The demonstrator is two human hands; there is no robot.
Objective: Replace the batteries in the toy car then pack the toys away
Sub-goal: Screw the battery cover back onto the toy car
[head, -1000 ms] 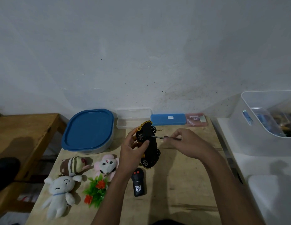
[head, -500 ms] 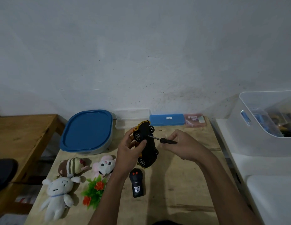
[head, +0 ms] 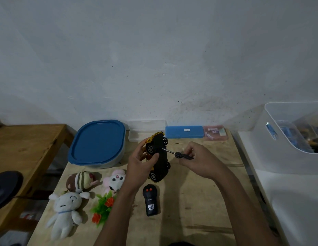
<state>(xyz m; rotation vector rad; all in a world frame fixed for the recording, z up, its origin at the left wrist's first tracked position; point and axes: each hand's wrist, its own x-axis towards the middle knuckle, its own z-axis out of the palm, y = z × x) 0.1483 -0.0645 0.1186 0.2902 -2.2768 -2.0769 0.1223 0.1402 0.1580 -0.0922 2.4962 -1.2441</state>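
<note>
My left hand (head: 139,164) grips a yellow and black toy car (head: 159,158) held on its side, black underside facing right, above the wooden table (head: 199,201). My right hand (head: 199,159) pinches a small black-handled screwdriver (head: 179,154), whose metal tip touches the car's underside near the upper wheels. A black remote control (head: 151,201) with two red buttons lies on the table just below the car. To the left lie a white plush (head: 66,210), a striped brown plush (head: 81,180), a pink plush (head: 114,180) and a green plastic plant with red flowers (head: 103,207).
A blue-lidded container (head: 97,142) sits at the back left. Along the wall stand a clear box (head: 145,128), a blue case (head: 184,132) and a pink case (head: 216,133). A white bin (head: 279,139) with items stands on a white surface to the right. A lower wooden bench (head: 21,153) is left.
My right hand has slid back along the screwdriver, showing more of its black handle, while the tip stays on the car's underside. The car has tilted slightly in my left hand.
</note>
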